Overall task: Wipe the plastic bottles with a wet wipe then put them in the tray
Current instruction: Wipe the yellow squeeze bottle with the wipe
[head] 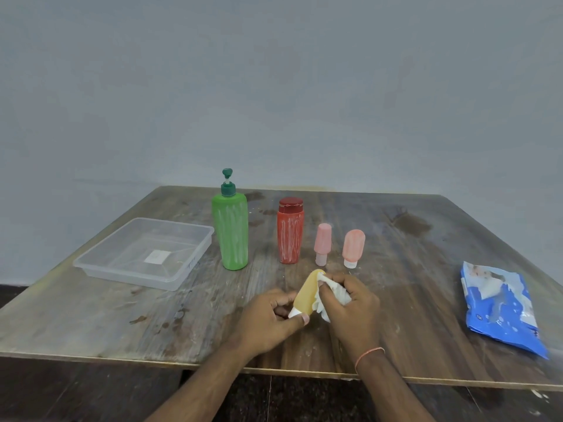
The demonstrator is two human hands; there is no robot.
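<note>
My left hand (269, 318) grips a small yellow bottle (307, 292) by its white cap end, tilted above the table. My right hand (353, 303) presses a crumpled white wet wipe (330, 292) against the bottle's right side. Behind them stand a tall green pump bottle (230, 233), a red bottle (290, 231), and two small pink bottles (322, 243) (353, 246) resting cap down. All show white streaks. A clear plastic tray (100, 263) sits at the left with nothing in it but a white label.
A blue wet-wipe pack (499, 309) lies at the right of the wooden table (152, 324). The table's front edge runs just under my wrists. A grey wall rises behind the table.
</note>
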